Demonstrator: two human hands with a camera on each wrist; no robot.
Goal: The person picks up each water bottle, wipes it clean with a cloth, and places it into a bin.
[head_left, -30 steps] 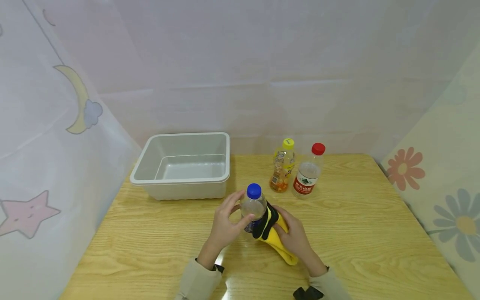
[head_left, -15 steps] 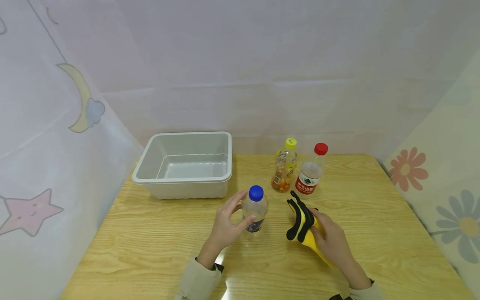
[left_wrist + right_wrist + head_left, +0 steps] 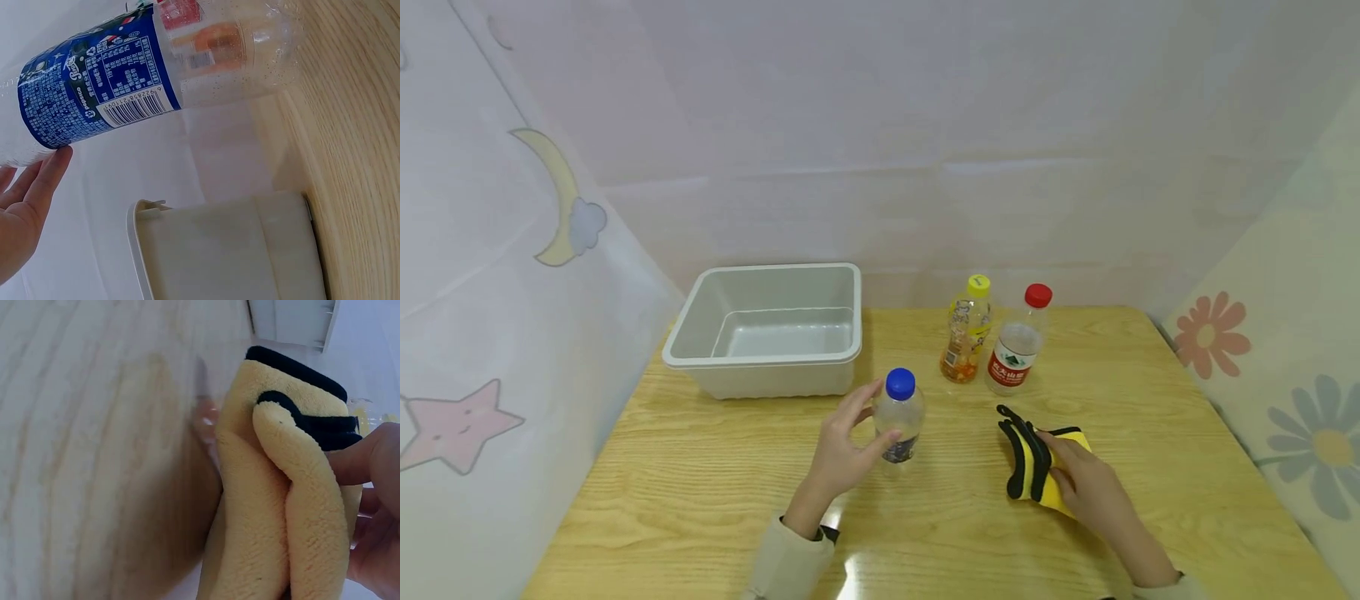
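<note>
A clear plastic bottle [image 3: 900, 417] with a blue cap stands upright near the middle of the table. My left hand [image 3: 844, 446] holds it from the left, thumb in front and fingers behind. The left wrist view shows the dark blue printed label [image 3: 100, 78], with fingertips at the bottle's upper part. To the right, my right hand [image 3: 1093, 492] pinches a folded yellow cloth [image 3: 1054, 495] with black edging, apart from the bottle. Thick fluffy folds of the cloth [image 3: 256, 512] fill the middle of the right wrist view, thumb and fingers at their right side.
A pale grey plastic basin [image 3: 775, 379] stands at the back left of the wooden table [image 3: 700, 500]. Behind the cloth stand a yellow-capped bottle [image 3: 964, 333] with orange contents and a red-capped bottle [image 3: 1018, 346]. Printed fabric [image 3: 880, 150] hangs around the table's back and sides.
The right hand has carried the cloth away from the blue-capped bottle to the right. The left hand stays on the bottle, which stands in nearly the same place.
</note>
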